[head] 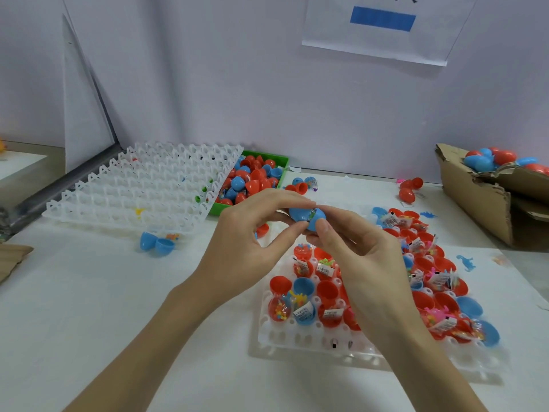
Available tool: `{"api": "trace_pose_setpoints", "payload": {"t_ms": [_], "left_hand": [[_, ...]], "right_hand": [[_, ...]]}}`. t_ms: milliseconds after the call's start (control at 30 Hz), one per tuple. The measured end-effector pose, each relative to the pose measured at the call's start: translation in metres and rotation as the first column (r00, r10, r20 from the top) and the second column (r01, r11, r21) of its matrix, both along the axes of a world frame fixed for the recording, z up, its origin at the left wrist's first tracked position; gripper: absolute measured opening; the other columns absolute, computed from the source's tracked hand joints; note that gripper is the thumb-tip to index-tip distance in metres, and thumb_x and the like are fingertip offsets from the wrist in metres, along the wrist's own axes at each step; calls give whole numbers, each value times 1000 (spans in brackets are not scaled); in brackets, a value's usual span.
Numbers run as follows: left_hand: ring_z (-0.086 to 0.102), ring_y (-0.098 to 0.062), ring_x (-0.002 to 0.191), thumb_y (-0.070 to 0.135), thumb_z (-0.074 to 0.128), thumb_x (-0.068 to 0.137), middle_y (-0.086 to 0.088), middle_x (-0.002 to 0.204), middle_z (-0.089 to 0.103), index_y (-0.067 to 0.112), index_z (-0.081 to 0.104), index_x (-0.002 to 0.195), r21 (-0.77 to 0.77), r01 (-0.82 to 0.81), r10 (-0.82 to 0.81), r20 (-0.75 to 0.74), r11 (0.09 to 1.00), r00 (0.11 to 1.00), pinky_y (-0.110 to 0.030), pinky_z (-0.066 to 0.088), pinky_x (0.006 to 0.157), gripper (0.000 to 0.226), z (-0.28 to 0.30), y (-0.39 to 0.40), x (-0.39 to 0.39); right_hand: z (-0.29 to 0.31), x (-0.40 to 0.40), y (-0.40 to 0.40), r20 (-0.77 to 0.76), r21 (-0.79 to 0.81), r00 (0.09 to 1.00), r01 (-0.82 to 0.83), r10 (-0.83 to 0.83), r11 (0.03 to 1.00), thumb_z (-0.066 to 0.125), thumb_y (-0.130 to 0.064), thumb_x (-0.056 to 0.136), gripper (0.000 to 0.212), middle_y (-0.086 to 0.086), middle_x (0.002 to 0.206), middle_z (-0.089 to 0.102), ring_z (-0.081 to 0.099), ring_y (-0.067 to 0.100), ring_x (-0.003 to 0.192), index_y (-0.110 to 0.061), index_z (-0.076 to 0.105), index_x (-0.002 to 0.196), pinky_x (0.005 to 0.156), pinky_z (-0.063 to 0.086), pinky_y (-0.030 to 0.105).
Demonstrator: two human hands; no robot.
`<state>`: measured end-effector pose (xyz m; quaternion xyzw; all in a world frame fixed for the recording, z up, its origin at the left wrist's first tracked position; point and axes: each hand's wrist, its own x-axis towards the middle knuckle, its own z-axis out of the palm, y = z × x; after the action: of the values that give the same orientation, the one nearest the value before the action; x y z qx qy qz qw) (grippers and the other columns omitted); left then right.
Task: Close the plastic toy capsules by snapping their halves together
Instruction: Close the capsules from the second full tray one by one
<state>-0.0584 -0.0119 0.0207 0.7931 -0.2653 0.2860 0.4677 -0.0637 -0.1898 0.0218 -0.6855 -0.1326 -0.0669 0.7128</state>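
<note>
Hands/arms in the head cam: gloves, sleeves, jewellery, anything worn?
Nothing worn. Left hand and right hand are bare, no gloves, no visible rings. Both forearms are uncovered to the frame edge: no sleeves, watch or bands in view. Nails short, unpainted.

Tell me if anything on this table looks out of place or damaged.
The cardboard box at right is torn along its rim. An open blue capsule and a blue toy dinosaur lie loose on the table, outside the white trays.
</note>
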Motion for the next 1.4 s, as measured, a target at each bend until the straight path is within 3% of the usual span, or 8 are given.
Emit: {"api": "trace_pose_setpoints", "payload": {"t_ms": [233, 567, 833, 933, 1000, 1133, 1400], "left_hand": [[63, -11, 116, 6, 61, 101, -4, 125, 64, 5, 63, 130, 73, -102, 92, 128, 992, 988, -21, 54, 97, 29, -8, -8, 1], [63, -7, 104, 5, 71, 90, -1, 115, 64, 11, 62, 123, 83, -146, 141, 63, 986, 988, -14, 52, 90, 34, -5, -6, -4], [54, -4, 118, 6, 53, 102, 2, 122, 54, 10, 65, 134, 38, -163, 162, 22, 986, 987, -11, 43, 96, 35, -5, -19, -6], [61, -8, 117, 9, 56, 104, 0, 127, 60, 8, 61, 138, 10, -115, 114, 21, 993, 993, -16, 51, 94, 35, -6, -17, -5], [66, -16, 115, 9, 60, 102, -2, 126, 65, 6, 63, 135, -57, -56, 56, -5, 997, 998, -28, 59, 92, 33, -6, -12, -3], [67, -22, 115, 8, 67, 98, -6, 129, 66, 7, 65, 137, -14, 7, -8, -42, 1000, 999, -40, 60, 92, 39, -6, -5, -1], [72, -11, 104, 16, 83, 82, 2, 112, 74, 8, 75, 122, -35, -6, 6, -4, 999, 1000, -21, 58, 89, 41, 1, 6, 1]], "right_hand": [[0, -6, 8, 58, 31, 997, 53, -54, 998, 70, -31, 91, 24, -16, 102, 78, 75, 5, 97, -29, 74, 115, 81, 56, 13], [-1, -10, 11, 117, -11, 991, 66, -64, 998, 73, -18, 92, 23, -19, 100, 77, 73, 1, 97, -28, 74, 112, 81, 55, 11], [0, -10, 13, 146, -23, 987, 73, -68, 997, 74, -21, 89, 23, -17, 100, 77, 74, 3, 97, -25, 74, 112, 81, 55, 12], [2, -9, 10, 97, 17, 993, 62, -63, 998, 72, -26, 91, 22, -15, 100, 78, 75, 5, 96, -24, 75, 112, 81, 57, 14], [4, -8, 8, 88, 37, 995, 54, -57, 998, 72, -27, 90, 20, -15, 99, 78, 75, 5, 95, -26, 75, 110, 79, 56, 11], [5, -8, 6, 83, 33, 995, 49, -51, 998, 73, -25, 90, 19, -16, 98, 78, 75, 4, 94, -29, 74, 109, 77, 54, 9], [9, -6, -1, 14, -61, 1000, -22, 23, 998, 73, -26, 89, 23, -15, 97, 78, 74, 2, 95, -28, 75, 112, 77, 54, 8]]}}
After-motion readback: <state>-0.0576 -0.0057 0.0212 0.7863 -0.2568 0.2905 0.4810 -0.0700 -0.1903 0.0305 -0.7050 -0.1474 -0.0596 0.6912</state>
